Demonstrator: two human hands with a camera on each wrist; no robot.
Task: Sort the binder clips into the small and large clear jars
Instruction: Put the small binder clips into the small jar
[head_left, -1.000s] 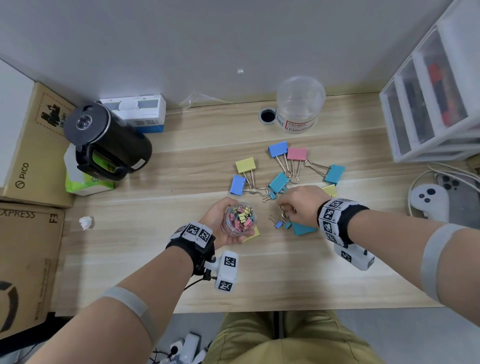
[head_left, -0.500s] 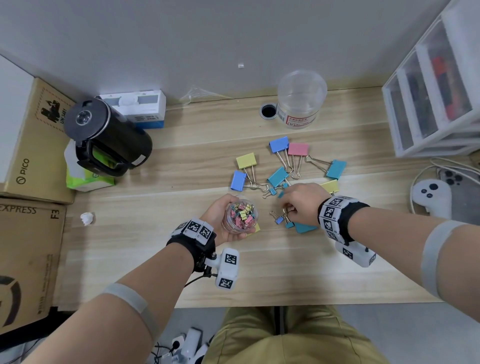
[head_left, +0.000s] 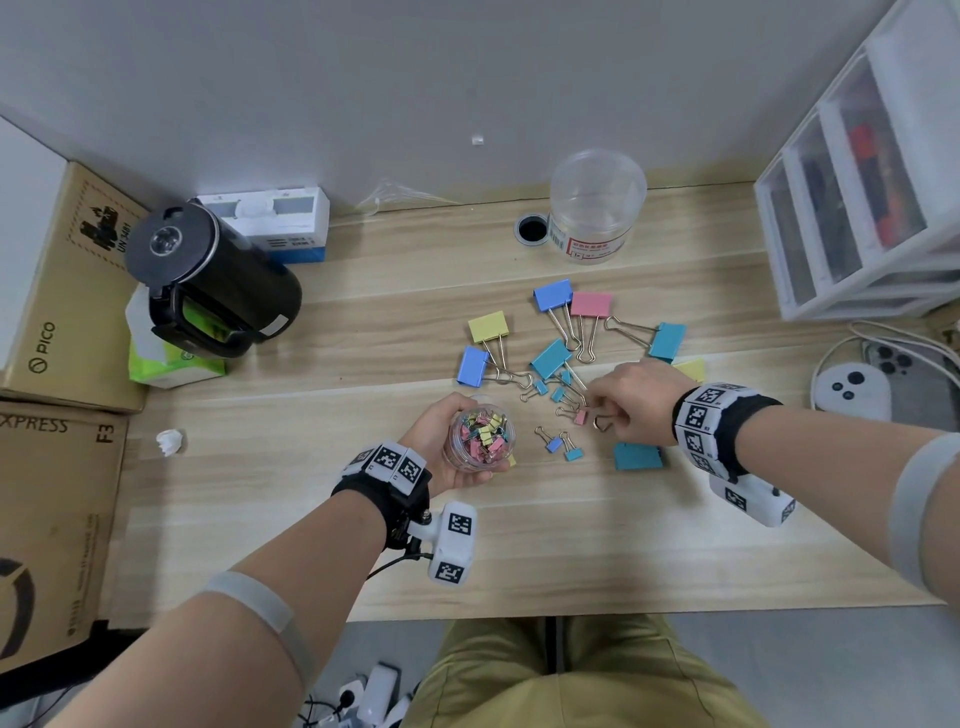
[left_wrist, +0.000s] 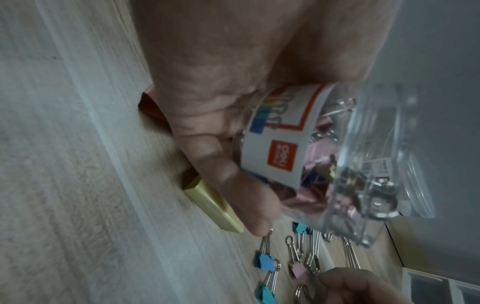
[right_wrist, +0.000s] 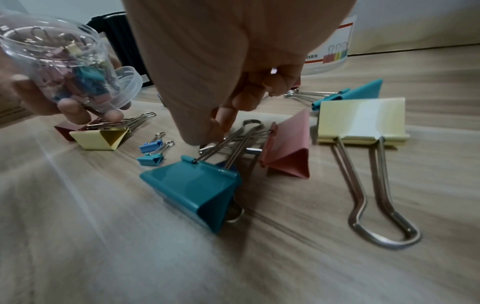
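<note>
Small jar (head_left: 482, 439), part-filled with small clips, gripped in the curled left hand (head_left: 439, 441) above the desk (head_left: 363, 338). Right hand (head_left: 636, 397), fingers curled down among loose clips; what it pinches cannot be told. Large jar (head_left: 596, 205) stands by the wall.

Left hand (head_left: 441, 447) cups upward (fingers curled), right hand (head_left: 636, 400) reaches down, fingertips pinched.

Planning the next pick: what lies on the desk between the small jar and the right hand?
In the head view, two small clips, blue and teal, lie between the small jar and the right hand.
</note>
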